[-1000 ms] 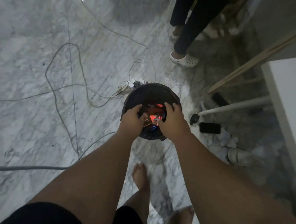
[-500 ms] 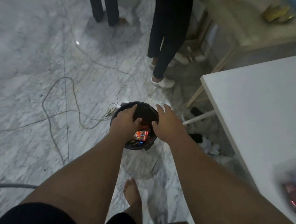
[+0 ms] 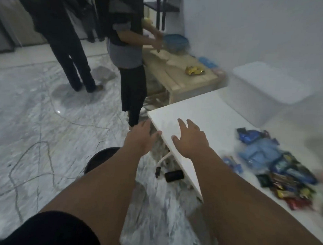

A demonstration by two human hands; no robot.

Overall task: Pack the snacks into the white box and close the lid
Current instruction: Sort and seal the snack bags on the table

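Note:
A heap of snacks (image 3: pixel 276 168) in blue, dark and red wrappers lies on the white table (image 3: pixel 203 109) at the right. The white box (image 3: pixel 264 93) with its lid down stands at the table's far end. My right hand (image 3: pixel 189 138) hovers over the table's near left part, fingers spread and holding nothing. My left hand (image 3: pixel 141 138) is just left of the table's edge, fingers relaxed, empty. Both hands are well left of the snacks.
A black bucket (image 3: pixel 101 158) stands on the marble floor under my left forearm. Cables trail over the floor at left. Two people (image 3: pixel 126 47) stand beyond, by a wooden table (image 3: pixel 178 75). A dark device (image 3: pixel 174 175) lies beneath the white table.
Both hands have lifted out of the black bucket and risen to the white table's edge. The view has swung up and right, bringing the snack heap and white box into sight.

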